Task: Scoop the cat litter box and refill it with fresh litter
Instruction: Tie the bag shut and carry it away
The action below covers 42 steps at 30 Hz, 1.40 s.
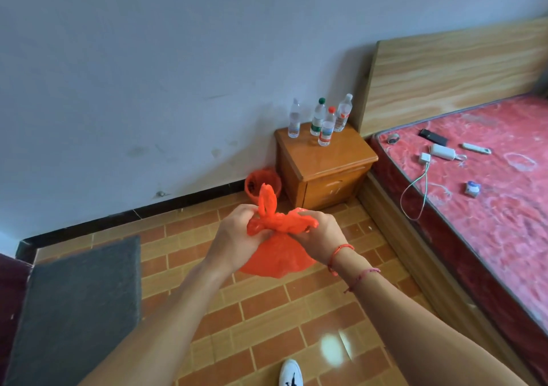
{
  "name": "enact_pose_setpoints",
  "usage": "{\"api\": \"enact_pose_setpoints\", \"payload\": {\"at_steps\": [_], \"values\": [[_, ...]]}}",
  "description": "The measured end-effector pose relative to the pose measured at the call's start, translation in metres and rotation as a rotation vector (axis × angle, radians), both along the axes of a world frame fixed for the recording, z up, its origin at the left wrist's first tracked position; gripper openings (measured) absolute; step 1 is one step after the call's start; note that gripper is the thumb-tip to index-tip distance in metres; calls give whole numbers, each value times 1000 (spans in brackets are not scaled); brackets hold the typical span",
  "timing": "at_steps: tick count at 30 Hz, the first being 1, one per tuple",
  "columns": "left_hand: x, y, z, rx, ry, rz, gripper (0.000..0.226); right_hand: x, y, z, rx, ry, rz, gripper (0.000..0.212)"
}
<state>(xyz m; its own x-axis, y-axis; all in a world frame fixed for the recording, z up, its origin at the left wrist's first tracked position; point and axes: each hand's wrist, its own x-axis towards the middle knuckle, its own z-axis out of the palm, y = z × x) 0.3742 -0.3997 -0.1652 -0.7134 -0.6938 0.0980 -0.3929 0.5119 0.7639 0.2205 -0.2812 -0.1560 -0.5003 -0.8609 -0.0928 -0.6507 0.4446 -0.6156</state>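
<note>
Your left hand (237, 237) grips one twisted ear of the red plastic bag (277, 256), held up in front of the nightstand (323, 166). Behind the bag, a red-lined bin (258, 181) stands just left of the nightstand. Your right hand (321, 237) pinches the bag's other ear, fingers curled tight. The bag's bulging belly hangs below both hands. Four bottles (318, 118) stand on the nightstand.

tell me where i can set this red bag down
Bare tiled floor between the grey mat and the bed, and the nightstand top's front half. Crowded: its back edge holds four bottles; a lined bin fills the corner beside it.
</note>
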Motion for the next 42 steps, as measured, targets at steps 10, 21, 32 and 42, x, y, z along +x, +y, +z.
{"api": "enact_pose_setpoints", "payload": {"at_steps": [10,21,32,42], "values": [[-78,-85,-20,88,-103,-12,57,-95,-81,-3,-33,-58,-23,18],[-154,-230,-70,133,-92,13,28,-174,-233,-39,137,-168,-54,20],[-217,-337,-125,193,-177,-7,27,-233,-345,-86,233,-238,-80,18],[-258,-371,-188,211,-302,76,35,-283,-394,-162,281,-277,-132,28]]}}
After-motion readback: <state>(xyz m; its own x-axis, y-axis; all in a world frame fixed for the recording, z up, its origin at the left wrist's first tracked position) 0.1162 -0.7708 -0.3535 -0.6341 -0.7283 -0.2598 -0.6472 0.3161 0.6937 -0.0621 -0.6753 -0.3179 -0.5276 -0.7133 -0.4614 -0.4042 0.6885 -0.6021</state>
